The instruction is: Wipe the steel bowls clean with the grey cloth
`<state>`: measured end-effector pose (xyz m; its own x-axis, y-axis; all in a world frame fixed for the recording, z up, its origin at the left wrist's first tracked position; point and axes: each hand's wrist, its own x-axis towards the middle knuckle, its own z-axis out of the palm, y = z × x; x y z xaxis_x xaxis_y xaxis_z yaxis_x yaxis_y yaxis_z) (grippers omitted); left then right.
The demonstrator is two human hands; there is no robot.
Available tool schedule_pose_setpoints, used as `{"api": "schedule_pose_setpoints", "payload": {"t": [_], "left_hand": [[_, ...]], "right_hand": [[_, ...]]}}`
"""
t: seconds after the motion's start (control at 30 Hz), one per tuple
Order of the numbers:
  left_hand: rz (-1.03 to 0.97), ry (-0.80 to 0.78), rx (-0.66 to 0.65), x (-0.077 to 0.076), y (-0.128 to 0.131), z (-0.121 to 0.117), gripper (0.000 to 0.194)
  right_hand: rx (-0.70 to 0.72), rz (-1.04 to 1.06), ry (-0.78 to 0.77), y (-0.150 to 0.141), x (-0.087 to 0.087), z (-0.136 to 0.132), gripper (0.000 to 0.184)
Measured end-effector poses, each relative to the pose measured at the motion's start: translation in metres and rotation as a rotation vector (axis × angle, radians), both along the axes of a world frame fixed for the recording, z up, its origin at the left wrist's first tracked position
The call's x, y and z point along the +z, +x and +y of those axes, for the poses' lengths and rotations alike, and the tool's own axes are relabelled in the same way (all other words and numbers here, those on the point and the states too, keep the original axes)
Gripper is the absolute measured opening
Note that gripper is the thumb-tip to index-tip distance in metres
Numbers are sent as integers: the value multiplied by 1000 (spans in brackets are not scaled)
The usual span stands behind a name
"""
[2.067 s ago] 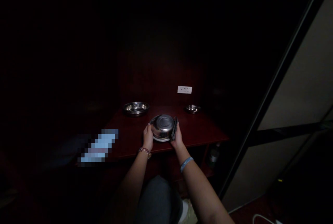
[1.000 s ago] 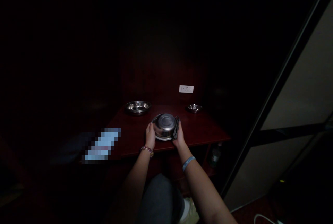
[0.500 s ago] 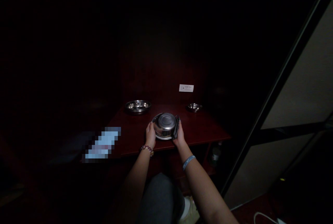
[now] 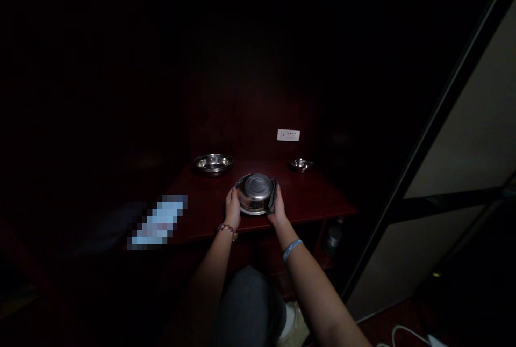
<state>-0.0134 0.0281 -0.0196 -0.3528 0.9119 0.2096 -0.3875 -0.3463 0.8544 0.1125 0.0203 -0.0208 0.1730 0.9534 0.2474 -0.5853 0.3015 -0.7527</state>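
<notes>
A shiny metal bowl [image 4: 256, 188] is upside down between my two hands, near the front edge of the dark red desk [image 4: 209, 210]. My left hand [image 4: 233, 210] grips its left rim, thumb on top. On the other side my right hand [image 4: 279, 209] presses a dark, textured cloth [image 4: 273, 196] against the bowl's right wall. Most fingers are hidden under or behind the bowl and cloth. Whether the bowl touches the desk I cannot tell.
A wide metal basin [image 4: 213, 163] stands at the back left of the desk, and a small metal bowl [image 4: 301, 165] at the back right. A white socket [image 4: 288, 135] is on the back wall. Below right is a bottle [image 4: 333, 238]. Surroundings are very dark.
</notes>
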Motion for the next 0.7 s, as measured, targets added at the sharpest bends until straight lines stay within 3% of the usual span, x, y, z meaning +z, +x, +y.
{"api": "schedule_pose_setpoints", "payload": {"t": [0.7], "left_hand": [[-22, -34, 14, 1, -2, 1, 25]], "right_hand": [[-31, 30, -17, -4, 4, -4, 53]]}}
